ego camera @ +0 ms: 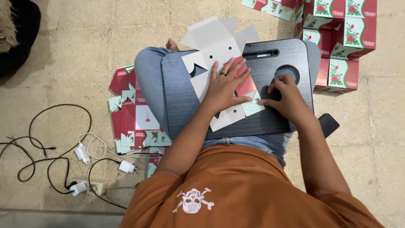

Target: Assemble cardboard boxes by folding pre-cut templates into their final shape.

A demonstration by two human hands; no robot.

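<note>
Folding in progress: a flat, die-cut cardboard carton blank (219, 63), grey-white on its unprinted side with red and mint-green floral print showing where a panel turns over, lies across a dark grey, wood-grain plastic lap desk (181, 105) resting on the person's crossed, jeans-clad legs.

The left hand (223, 86), fingers spread and a ring on one, presses flat on the middle of the blank, pinning it to the desk. The right hand (284, 97), at 3 o'clock from the left, has its fingertips pressed together on the edge of the small mint-green flap (253, 107), just beside the desk's round cup recess (291, 69).

Doing this step well seems to call for the flat hand to hold the blank steady while the pinching fingers run the flap squarely along its scored line, so the crease comes out straight and the printed face is not creased elsewhere.

At 9 o'clock on the tiled floor (84, 38) lies a loose heap of unfolded red-and-green blanks (133, 114); beyond them, black and white cables with white plug adapters (82, 154). At 1 o'clock stands a stack of finished red-and-green floral boxes (341, 38). A dark phone (329, 124) lies near the right forearm.
</note>
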